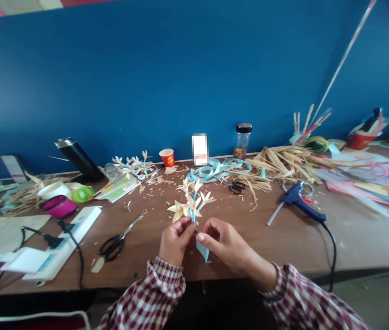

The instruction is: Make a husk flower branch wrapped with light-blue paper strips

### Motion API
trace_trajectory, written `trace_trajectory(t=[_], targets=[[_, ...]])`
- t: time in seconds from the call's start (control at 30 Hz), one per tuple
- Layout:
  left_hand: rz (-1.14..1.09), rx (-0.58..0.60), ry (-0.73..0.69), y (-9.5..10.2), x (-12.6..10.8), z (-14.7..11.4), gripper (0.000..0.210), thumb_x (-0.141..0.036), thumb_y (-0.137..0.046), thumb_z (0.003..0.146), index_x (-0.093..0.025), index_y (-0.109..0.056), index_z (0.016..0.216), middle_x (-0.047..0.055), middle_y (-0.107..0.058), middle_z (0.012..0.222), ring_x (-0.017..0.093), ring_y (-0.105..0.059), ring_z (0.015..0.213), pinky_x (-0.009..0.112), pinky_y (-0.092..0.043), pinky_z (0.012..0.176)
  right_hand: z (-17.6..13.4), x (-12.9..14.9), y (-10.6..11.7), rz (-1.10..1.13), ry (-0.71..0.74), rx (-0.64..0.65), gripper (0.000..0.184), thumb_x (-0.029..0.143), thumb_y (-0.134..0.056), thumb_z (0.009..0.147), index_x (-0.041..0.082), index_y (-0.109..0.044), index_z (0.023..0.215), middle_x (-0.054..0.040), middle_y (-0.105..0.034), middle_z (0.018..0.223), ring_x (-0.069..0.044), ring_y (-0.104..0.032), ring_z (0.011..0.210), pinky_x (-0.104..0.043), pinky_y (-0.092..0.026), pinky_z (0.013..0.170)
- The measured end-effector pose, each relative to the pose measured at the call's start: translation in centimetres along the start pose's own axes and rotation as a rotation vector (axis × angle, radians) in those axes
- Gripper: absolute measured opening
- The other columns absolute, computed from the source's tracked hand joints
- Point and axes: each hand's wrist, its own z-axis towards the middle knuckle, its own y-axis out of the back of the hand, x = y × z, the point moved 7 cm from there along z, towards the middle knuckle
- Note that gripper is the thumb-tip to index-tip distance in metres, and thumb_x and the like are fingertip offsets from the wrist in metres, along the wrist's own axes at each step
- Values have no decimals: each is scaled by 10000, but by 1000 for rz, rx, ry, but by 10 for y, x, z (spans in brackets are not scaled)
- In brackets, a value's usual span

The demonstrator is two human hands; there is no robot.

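Observation:
Pale husk flowers point(189, 206) on light-blue stems stand upright in the middle, several blossoms in one bunch. My left hand point(178, 238) is closed round the stems just under the lowest blossoms. Beside it, my right hand point(227, 243) is curled in a pinch, thumb against the fingers, close to the lower end of the stems. A light-blue strip point(203, 252) hangs down between my hands, at the right thumb and fingers; its upper end is hidden. Black-handled scissors point(113, 247) lie on the table left of my left hand.
A blue glue gun point(299, 201) with its cord lies at the right. Light-blue ribbon point(211, 172), dry husks point(280, 162), a lidded jar point(243, 142) and a red paper cup point(167, 158) are behind. A white power strip point(67, 243) with plugs is at the left; more husk flowers point(132, 167) lie beyond.

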Motion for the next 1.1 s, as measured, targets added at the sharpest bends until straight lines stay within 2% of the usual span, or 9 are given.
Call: trace_trajectory(t=[0.13,0.2,0.27,0.33,0.5,0.67,0.9,1.1], targets=[[31,40,-49,-4,-3,-2,357,-375,-740,648,-136,-681,907,58,-721,783,186,-661,722,268,-521,664,-2,-4,-7,-14,2,58,199,253,-671,716,173,-516,811,33,-562,671,-95,-495,586,-202,-386,538],[36,50,-64,-4,-1,-1,349,-360,-739,655,-142,-675,919,52,-715,791,172,-653,711,259,-516,651,-2,-4,-10,19,16,91,179,154,-644,701,175,-511,819,32,-565,675,-99,-513,594,-205,-405,551],[51,63,-74,-3,2,1,369,-332,-753,642,-145,-668,948,47,-708,799,160,-646,713,245,-507,647,-2,-3,-10,51,27,106,130,127,-596,723,175,-516,814,24,-569,683,-103,-518,600,-210,-414,553],[65,72,-64,-2,4,4,416,-315,-765,626,-150,-658,993,42,-698,797,147,-638,698,236,-500,632,-1,-2,-6,54,44,94,99,129,-571,742,175,-535,822,10,-589,719,-111,-529,631,-218,-424,573],[186,77,-49,0,4,10,414,-314,-758,612,-124,-654,965,70,-695,788,162,-639,688,252,-506,601,4,-9,14,-45,37,31,215,47,-544,679,174,-583,847,4,-631,776,-140,-567,719,-242,-437,656],[294,50,-112,-8,-4,10,385,-281,-739,622,-119,-643,958,60,-683,749,154,-630,640,256,-511,583,7,-15,25,-248,107,-16,198,64,-528,703,181,-626,830,0,-653,790,-154,-585,742,-251,-425,687],[256,53,-106,-13,-3,9,405,-281,-742,616,-124,-624,970,31,-664,708,130,-606,573,225,-497,520,1,-18,19,-540,135,-42,106,157,-570,777,201,-626,856,-30,-652,869,-175,-591,809,-262,-419,719],[255,50,-127,-15,-8,10,459,-294,-738,625,-130,-592,1028,5,-649,681,108,-575,508,213,-479,487,-3,-12,21,-581,160,-50,177,153,-515,840,223,-638,947,-28,-661,905,-171,-578,868,-276,-425,781]])
